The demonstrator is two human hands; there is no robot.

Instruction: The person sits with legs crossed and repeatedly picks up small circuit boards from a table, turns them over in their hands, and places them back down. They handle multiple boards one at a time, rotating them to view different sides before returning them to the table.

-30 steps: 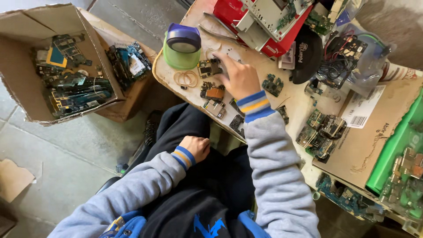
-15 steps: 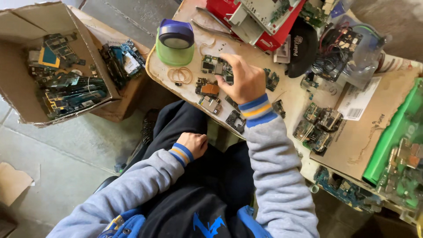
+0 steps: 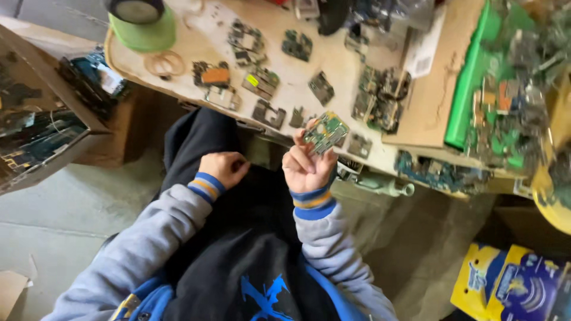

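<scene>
I saw right hand [image 3: 306, 169] raised near table edge [image 3: 196, 107], fingertips pinching small green circuit board [image 3: 325, 132] just above lap; left hand [image 3: 221, 168] curled loose on dark trousers, holding nothing visible; more boards [image 3: 260, 82] scattered on table beyond, green tape roll [image 3: 143, 27] far left

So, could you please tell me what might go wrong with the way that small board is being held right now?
The right hand pinches the small circuit board by its fingers only, out past the table edge over the lap, so it could slip and drop to the floor. The left hand rests closed on the lap and gives no support. Loose boards near the table edge might be knocked off when the hand goes back.
</scene>
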